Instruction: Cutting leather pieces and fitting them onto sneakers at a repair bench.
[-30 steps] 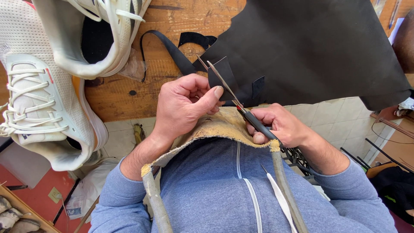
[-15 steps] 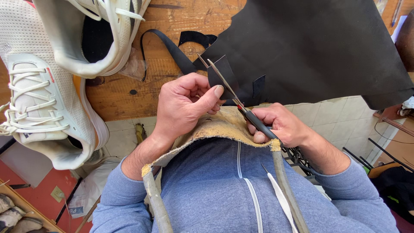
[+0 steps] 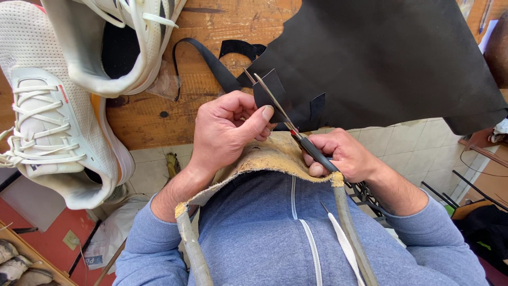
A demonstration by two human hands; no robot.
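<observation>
Head | left hand (image 3: 227, 130) fingers pinch black leather piece (image 3: 269, 90) | right hand (image 3: 344, 156) fingers grip scissors (image 3: 288, 119)

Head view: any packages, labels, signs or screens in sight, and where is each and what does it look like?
White plastic bag: on the floor at lower left, crumpled, with dark print.
Small tag: on the red floor beside the bag, squarish, pale yellow-green.
White paper: top right edge, mostly hidden by the black sheet.
No screens.
</observation>
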